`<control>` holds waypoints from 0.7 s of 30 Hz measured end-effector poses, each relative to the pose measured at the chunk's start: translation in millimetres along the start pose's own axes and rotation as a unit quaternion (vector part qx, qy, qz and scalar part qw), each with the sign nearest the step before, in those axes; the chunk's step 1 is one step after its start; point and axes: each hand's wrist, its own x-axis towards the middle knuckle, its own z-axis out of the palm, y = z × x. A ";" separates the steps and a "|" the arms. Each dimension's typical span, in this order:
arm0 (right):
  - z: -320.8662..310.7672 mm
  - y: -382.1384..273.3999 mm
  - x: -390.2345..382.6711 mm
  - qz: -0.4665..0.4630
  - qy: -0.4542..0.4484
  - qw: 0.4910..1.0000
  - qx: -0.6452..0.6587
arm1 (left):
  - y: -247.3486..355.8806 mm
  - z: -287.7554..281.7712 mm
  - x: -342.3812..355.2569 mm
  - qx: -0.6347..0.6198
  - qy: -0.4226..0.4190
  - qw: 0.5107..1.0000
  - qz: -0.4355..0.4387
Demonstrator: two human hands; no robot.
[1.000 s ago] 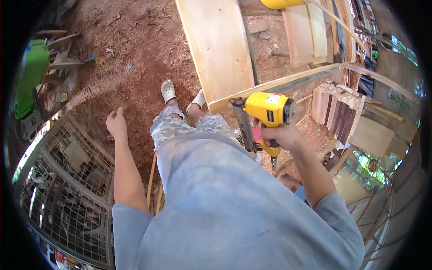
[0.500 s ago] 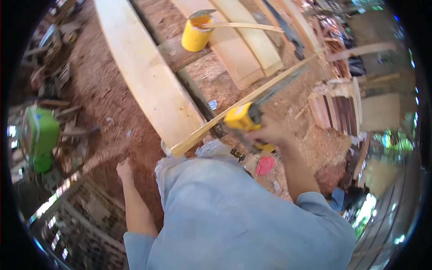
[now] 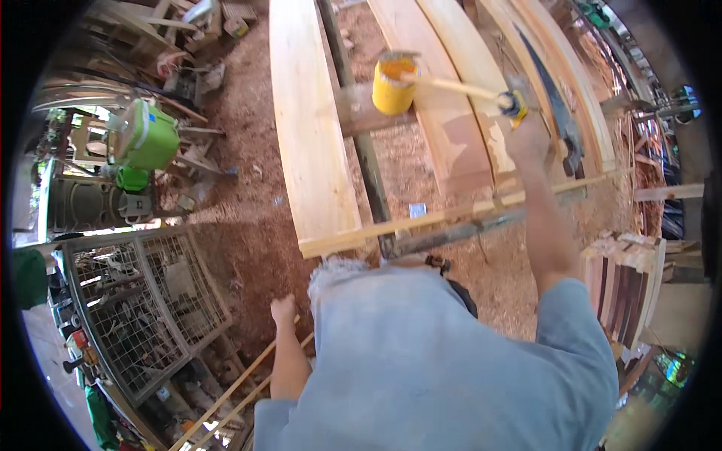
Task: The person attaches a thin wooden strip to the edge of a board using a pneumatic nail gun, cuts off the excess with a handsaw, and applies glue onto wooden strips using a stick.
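My right hand (image 3: 530, 139) grips the yellow-and-black nail gun (image 3: 513, 110), mostly hidden behind the hand, over pale planks (image 3: 449, 139) on the right. A thin wooden stick (image 3: 459, 86) reaches from near the gun to a yellow container (image 3: 393, 94) with an orange inside. A long board (image 3: 308, 128) lies left of the container. A narrow batten (image 3: 420, 223) crosses the boards' near ends, just in front of my body. Low at my left side, my left hand (image 3: 283, 308) hangs with fingers curled and nothing visible in them.
A green cooler-like box (image 3: 147, 139) stands among scrap wood at left. Below it is a wire-mesh frame (image 3: 131, 293). Stacked timber pieces (image 3: 624, 289) stand at right. A dark saw-like tool (image 3: 560, 116) lies along the right boards. Shavings cover the ground (image 3: 237, 248).
The nail gun in my right hand has moved up and forward over the right boards. My view has swung, showing more boards and the yellow container. My left hand stays low at my side.
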 end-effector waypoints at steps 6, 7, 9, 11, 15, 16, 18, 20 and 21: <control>41.0 -49.8 -26.8 0.053 -0.070 0.989 0.115 | -82.7 16.6 5.1 0.005 0.045 0.997 -0.060; 44.6 -49.7 -34.4 0.059 -0.059 0.990 0.115 | -76.0 17.1 -0.7 0.016 0.041 0.995 -0.090; 46.8 -46.5 -46.3 0.043 -0.059 0.993 0.088 | -80.6 21.9 1.4 0.025 0.029 0.992 -0.122; 28.4 -57.2 -58.9 0.008 -0.079 0.995 0.063 | -132.8 24.1 20.1 -0.012 0.024 0.991 -0.128; 13.4 -45.9 -65.8 -0.011 -0.117 0.991 0.068 | -56.2 20.9 16.8 -0.004 -0.008 0.999 -0.036; 5.7 -53.6 -62.3 -0.068 -0.102 0.988 0.092 | -133.4 3.4 58.7 0.217 0.022 0.970 0.109; 3.1 -39.1 -64.5 -0.088 -0.076 0.974 0.193 | -64.8 21.3 60.1 0.042 0.062 0.996 0.038; -6.6 -62.3 -75.0 -0.104 -0.063 0.944 0.307 | -17.5 11.5 53.9 0.054 0.056 0.996 0.037; -18.4 -84.2 -89.3 -0.101 -0.117 0.915 0.373 | -5.7 8.3 48.1 0.013 0.059 0.998 0.022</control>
